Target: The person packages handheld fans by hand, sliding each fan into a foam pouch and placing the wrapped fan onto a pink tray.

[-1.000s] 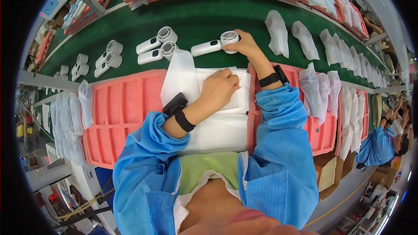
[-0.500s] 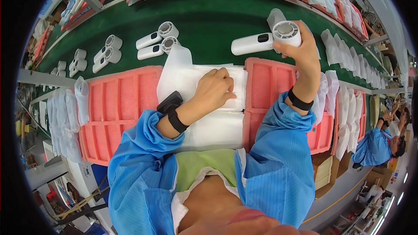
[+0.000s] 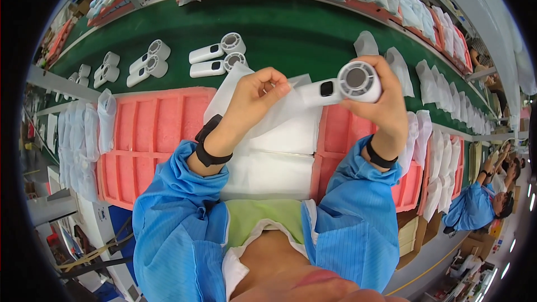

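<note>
My right hand [image 3: 389, 100] grips a white handheld fan [image 3: 357, 81] by its round head, the handle pointing left. The handle's end sits at the mouth of a translucent white bag [image 3: 279, 113]; how far inside it reaches is hard to tell. With thumb and fingertips, my left hand [image 3: 254, 98] pinches the edge of that bag. Beneath it lies a stack of flat white bags [image 3: 279, 174], between pink foam trays. Several more white fans [image 3: 207, 68] lie in pairs on the green belt to the left.
Pink compartment trays stand left [image 3: 151, 134] and right [image 3: 349, 128] of the stack. Bagged items hang over the trays at both sides and line the green belt [image 3: 291, 28] at the right. Filled trays stand on a shelf beyond. A co-worker in blue [image 3: 472, 207] is at far right.
My right hand has brought the fan nearer and a little left, to the bag. My left hand has risen from the stack and lifted a bag's edge. The fans on the belt have shifted right.
</note>
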{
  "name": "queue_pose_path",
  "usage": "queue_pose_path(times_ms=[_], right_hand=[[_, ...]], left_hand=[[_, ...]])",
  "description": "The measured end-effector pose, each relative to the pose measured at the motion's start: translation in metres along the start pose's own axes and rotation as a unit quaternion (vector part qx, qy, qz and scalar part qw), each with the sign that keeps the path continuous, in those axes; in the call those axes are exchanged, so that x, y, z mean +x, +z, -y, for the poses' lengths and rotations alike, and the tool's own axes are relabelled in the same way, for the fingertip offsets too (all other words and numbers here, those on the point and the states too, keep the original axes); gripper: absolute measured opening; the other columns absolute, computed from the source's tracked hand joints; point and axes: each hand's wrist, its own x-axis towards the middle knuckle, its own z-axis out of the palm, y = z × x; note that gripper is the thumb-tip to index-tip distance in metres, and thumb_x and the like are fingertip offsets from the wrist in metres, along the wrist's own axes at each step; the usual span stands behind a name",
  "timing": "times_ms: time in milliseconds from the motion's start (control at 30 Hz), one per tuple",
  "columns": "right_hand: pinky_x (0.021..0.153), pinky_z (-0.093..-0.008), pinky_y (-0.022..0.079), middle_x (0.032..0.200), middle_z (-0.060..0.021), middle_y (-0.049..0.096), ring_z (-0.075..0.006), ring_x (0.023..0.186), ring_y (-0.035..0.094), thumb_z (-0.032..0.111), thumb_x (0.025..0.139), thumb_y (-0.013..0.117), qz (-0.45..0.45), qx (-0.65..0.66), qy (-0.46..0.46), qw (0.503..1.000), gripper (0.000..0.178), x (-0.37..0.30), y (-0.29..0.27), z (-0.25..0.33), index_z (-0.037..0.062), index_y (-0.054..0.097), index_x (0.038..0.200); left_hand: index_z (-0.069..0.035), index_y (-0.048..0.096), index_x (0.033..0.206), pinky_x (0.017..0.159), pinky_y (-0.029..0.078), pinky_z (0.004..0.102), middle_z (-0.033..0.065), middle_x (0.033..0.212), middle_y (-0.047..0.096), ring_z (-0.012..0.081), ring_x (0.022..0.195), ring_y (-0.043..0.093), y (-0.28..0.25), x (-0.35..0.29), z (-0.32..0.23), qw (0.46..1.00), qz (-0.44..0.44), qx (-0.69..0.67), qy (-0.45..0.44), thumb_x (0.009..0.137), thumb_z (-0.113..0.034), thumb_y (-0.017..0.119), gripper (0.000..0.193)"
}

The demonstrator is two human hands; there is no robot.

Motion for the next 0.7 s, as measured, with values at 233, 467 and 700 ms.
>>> queue_pose_path(times_ms=[233, 467, 700], right_hand=[[0.084, -0.0294, 0.047, 0.109, -0.0108, 0.058, -0.0211, 0.098, 0.058, 0.001, 0.057, 0.082, 0.018, -0.076, -0.165, 0.983, 0.070, 0.019, 0.076, 0.002, 0.0030, 0.058, 0.122], [0.083, -0.0323, 0.049, 0.111, -0.0132, 0.055, -0.0262, 0.100, 0.057, 0.002, 0.055, 0.085, -0.010, -0.115, -0.141, 0.983, 0.078, 0.016, 0.102, -0.002, 0.0064, 0.058, 0.128], [0.082, -0.0313, 0.049, 0.110, -0.0127, 0.055, -0.0260, 0.100, 0.058, 0.002, 0.054, 0.085, -0.066, -0.079, -0.131, 0.986, 0.078, 0.022, 0.072, -0.003, 0.0045, 0.058, 0.127]], left_hand=[[-0.006, 0.057, 0.099, 0.076, 0.042, 0.0228, -0.0009, 0.089, 0.061, 0.0071, 0.081, 0.055, -0.009, -0.010, -0.030, 0.953, -0.153, -0.260, 0.020, 0.096, -0.018, 0.059, 0.012], [-0.007, 0.057, 0.099, 0.080, 0.040, 0.0215, -0.0019, 0.090, 0.060, 0.0061, 0.086, 0.054, -0.012, -0.010, -0.027, 0.943, -0.137, -0.302, 0.035, 0.095, -0.017, 0.059, 0.011], [-0.006, 0.057, 0.099, 0.081, 0.039, 0.0225, -0.0032, 0.088, 0.058, 0.0060, 0.085, 0.053, -0.015, -0.012, -0.030, 0.962, -0.067, -0.261, 0.041, 0.096, -0.018, 0.058, 0.012]])
